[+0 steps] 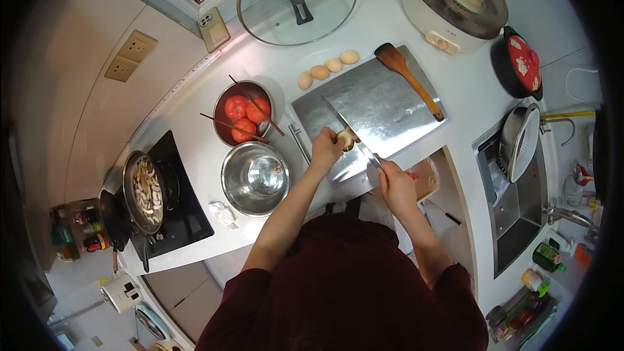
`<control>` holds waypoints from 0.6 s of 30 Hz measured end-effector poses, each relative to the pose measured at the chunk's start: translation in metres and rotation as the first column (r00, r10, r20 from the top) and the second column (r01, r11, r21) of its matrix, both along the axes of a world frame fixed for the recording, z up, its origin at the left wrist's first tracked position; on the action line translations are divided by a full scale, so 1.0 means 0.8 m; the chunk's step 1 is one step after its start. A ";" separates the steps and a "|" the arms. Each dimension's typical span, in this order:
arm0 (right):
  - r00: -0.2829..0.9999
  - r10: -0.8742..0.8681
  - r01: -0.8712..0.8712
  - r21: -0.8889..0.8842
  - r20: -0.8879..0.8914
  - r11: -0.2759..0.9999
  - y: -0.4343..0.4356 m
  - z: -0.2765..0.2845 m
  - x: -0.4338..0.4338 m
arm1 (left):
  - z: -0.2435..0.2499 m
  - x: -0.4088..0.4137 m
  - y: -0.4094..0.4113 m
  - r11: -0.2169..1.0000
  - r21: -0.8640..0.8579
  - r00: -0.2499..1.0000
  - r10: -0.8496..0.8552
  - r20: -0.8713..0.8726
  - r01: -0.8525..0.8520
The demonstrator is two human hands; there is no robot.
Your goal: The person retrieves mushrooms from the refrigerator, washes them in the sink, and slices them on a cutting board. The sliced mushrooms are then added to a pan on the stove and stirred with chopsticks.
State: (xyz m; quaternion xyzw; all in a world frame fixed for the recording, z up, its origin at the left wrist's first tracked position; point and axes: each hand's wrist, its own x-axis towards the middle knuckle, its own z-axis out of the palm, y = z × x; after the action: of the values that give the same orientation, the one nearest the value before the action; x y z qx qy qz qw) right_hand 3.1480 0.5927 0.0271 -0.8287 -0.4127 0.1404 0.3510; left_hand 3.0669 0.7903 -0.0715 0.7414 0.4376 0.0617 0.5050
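Observation:
My left hand (327,151) pinches a brown-capped mushroom (346,141), likely a shiitake, against a metal cutting board (390,100). In my right hand (397,186) is the handle of a kitchen knife (336,113), whose long blade slants across the board directly beside the mushroom. Whether the edge has entered the mushroom cannot be seen. A wooden spatula (408,79) lies along the board's far right part. Several eggs (320,72) sit in a row just beyond the board.
Left of the board stand a bowl (218,129) of three tomatoes (243,130) crossed by two chopsticks (234,128), and a steel bowl (227,195). A pan (127,180) of sliced mushrooms sits on the black cooktop (192,222). A glass lid (265,14), electric cooker (424,14) and sink (521,219) surround the counter.

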 end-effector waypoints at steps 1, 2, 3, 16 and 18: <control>1.000 0.007 -0.007 -0.031 -0.001 1.000 0.001 -0.004 -0.003 | 0.000 -0.001 0.001 1.000 -0.013 1.000 0.011 0.005 -0.011; 1.000 0.019 -0.018 -0.061 0.002 0.998 0.003 -0.006 -0.004 | -0.008 -0.002 0.001 1.000 -0.012 0.998 0.026 0.048 -0.025; 0.999 0.032 -0.032 -0.092 0.005 0.995 0.005 -0.009 -0.006 | -0.016 -0.004 0.002 0.999 -0.027 0.998 0.031 0.053 -0.030; 0.994 0.095 -0.078 -0.254 0.053 0.964 0.040 -0.002 -0.005 | -0.038 -0.008 0.007 0.992 0.123 0.992 -0.049 0.119 0.034; 0.995 0.087 -0.071 -0.294 0.043 0.953 0.031 0.011 -0.007 | -0.035 -0.007 0.004 0.997 0.071 0.993 -0.029 0.116 0.021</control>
State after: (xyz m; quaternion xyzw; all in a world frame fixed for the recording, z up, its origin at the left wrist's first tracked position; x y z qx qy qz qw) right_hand 3.1425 0.6175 0.0362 -0.8579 -0.4299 0.1907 0.2072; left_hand 3.0614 0.7938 -0.0992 0.7590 0.3955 0.1140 0.5045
